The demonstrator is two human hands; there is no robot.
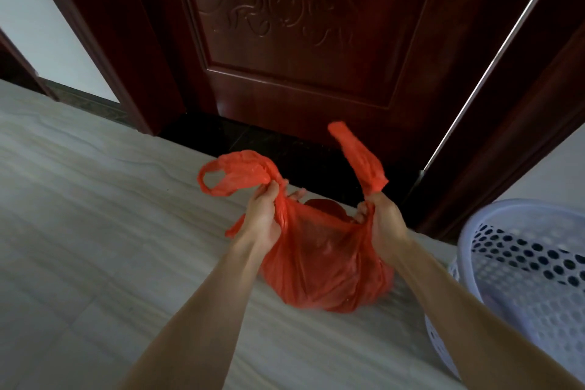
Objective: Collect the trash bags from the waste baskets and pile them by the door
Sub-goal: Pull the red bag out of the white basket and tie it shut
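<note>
One red bag (pixel 323 266) is in view, one basket (pixel 519 266), one door (pixel 300 41), two hands. The left hand (pixel 264 215) has its fingers curled tight round the bag's left handle; the right hand (pixel 381 220) grips the right handle the same way — the two pull the mouth apart, loose handle ends sticking out past each fist. The bag sits on the floor (pixel 95 215), full and rounded, just short of the dark threshold strip (pixel 269 149) at the door's foot. The basket, pale and perforated, stands near the bag on its right, apart from it, cut off by the frame edge. Left of the bag the floor runs open — pale tile with grey streaks — to a white wall (pixel 38 25). The door is dark carved wood with a bright gap along its right edge.
</note>
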